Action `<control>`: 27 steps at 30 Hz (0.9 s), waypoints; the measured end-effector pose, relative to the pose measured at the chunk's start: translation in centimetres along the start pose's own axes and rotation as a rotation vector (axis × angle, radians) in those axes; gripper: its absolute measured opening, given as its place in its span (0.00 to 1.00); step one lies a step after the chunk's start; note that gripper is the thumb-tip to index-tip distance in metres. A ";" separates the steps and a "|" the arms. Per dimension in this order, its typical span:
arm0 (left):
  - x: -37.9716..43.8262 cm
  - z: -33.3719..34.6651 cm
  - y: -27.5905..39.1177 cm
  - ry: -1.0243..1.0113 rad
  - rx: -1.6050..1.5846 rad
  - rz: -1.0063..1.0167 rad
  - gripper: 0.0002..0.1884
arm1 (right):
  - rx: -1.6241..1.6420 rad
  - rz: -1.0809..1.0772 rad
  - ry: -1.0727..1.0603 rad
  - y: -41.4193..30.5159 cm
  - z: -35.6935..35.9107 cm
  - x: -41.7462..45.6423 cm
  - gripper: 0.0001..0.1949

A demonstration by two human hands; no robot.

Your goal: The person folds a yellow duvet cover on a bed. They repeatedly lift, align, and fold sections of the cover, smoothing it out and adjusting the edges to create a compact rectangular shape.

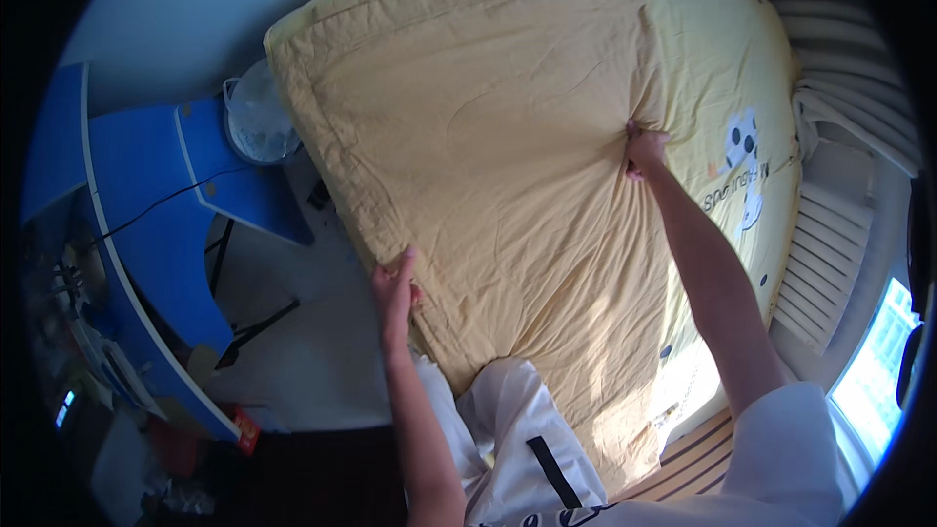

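A tan fabric cover [468, 132] with a ruffled border lies over a bed whose pale yellow sheet [710, 51] shows at the right and along the far edge. My right hand [644, 150] grips a bunch of the cover near its right edge, and creases fan out from the fingers. At the bed's left edge, my left hand [397, 289] holds the cover's border, thumb on top and fingers mostly hidden. One of my knees, in white trousers, presses against the cover's near part.
A blue desk [146, 161] with a cable across it stands at the left, beside a white plastic-lined bin [262, 117]. A white slatted radiator [827, 256] and grey curtain [842, 66] border the bed's right side. Wooden slats [681, 465] show at the lower right.
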State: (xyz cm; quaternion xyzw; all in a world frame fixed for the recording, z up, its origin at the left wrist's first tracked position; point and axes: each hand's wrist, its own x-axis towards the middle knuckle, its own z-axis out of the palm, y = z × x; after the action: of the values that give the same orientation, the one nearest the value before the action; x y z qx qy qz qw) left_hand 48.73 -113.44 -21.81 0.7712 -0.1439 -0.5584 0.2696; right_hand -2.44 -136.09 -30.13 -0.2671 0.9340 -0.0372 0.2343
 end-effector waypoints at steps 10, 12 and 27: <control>-1.5 -1.0 1.0 -0.081 -0.254 -0.275 0.30 | 0.278 0.027 -0.471 4.4 -9.4 -5.8 0.41; -1.9 0.1 1.3 -0.008 -0.288 -0.184 0.32 | 0.305 0.114 -0.514 4.4 -10.5 -7.3 0.37; 0.0 -0.3 -0.4 0.286 -0.199 -0.271 0.24 | 0.570 -0.004 -0.170 7.8 -8.3 -5.2 0.19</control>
State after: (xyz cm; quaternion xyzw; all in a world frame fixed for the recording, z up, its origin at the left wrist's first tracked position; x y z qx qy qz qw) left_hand 49.00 -113.04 -22.02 0.8244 0.0569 -0.4860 0.2846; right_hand -6.14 -127.18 -22.08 -0.1944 0.8625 -0.2760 0.3770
